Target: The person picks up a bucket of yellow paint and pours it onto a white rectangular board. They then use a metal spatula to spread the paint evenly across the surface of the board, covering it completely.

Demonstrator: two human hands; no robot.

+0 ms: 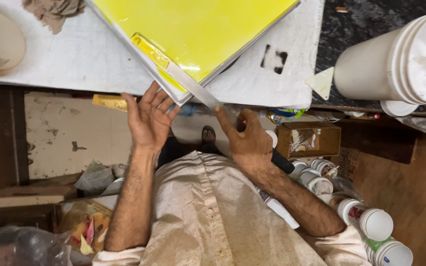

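Glossy yellow screen, shiny metal blade

The yellow screen (198,29) looks wet-glossy in a smooth metal frame, the long blade (193,86) is bare polished metal (ink-smeared at the tip), the white table cover (75,54) matt cloth, the tubs (400,54) smooth plastic.

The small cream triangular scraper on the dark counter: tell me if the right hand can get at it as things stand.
Probably not at once. The right hand grips a long spatula knife laid on the yellow screen frame. The triangular scraper lies uncovered beside the stacked white buckets, so the way looks free once the knife is let go.

head cam, steep down, close
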